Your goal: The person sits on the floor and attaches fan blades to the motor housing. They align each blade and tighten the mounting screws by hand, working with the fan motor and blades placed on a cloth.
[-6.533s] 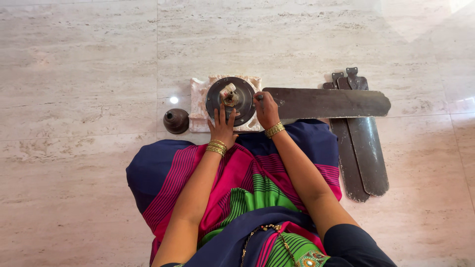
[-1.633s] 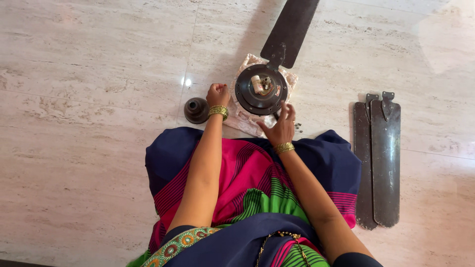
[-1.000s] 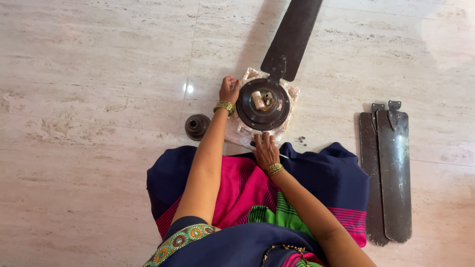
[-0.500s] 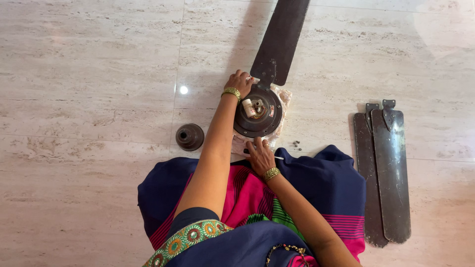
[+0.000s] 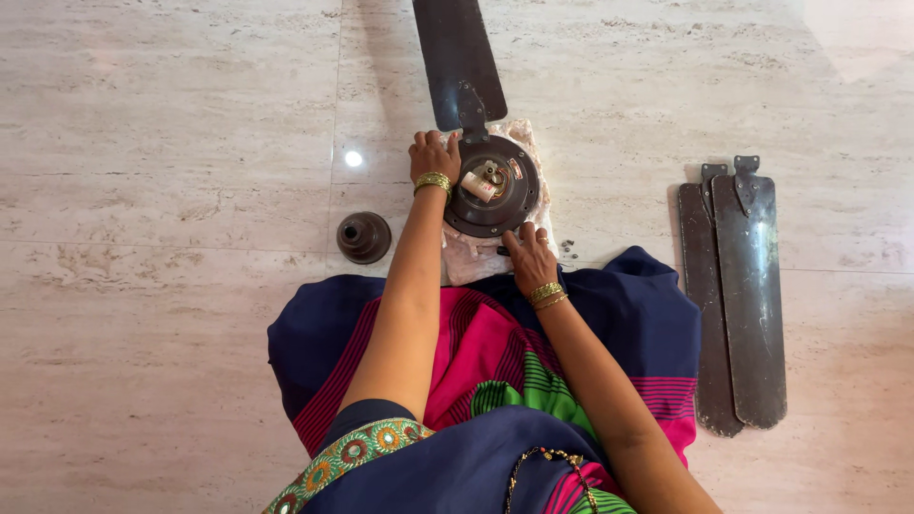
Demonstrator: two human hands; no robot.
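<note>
A dark round ceiling-fan motor (image 5: 505, 205) lies on a pale foam block (image 5: 465, 264) on the floor in front of my lap. One dark blade (image 5: 455, 52) is fixed to its far edge and points away from me. My left hand (image 5: 433, 154) grips the motor's far-left rim beside the blade's bracket. My right hand (image 5: 529, 258) rests at the motor's near rim, fingers curled toward it; whether it holds anything is hidden. A pale cylinder part (image 5: 478, 187) sits at the hub.
A dark bell-shaped metal cup (image 5: 364, 237) stands on the marble floor to the left. Two loose dark blades (image 5: 747, 286) lie side by side at the right. A few small screws (image 5: 568, 248) lie by my right hand. My sari covers the near floor.
The motor has turned counter-clockwise, so the blade now leans up-left instead of up-right. My left hand went round with the rim. My right hand shifted right along the near edge.
</note>
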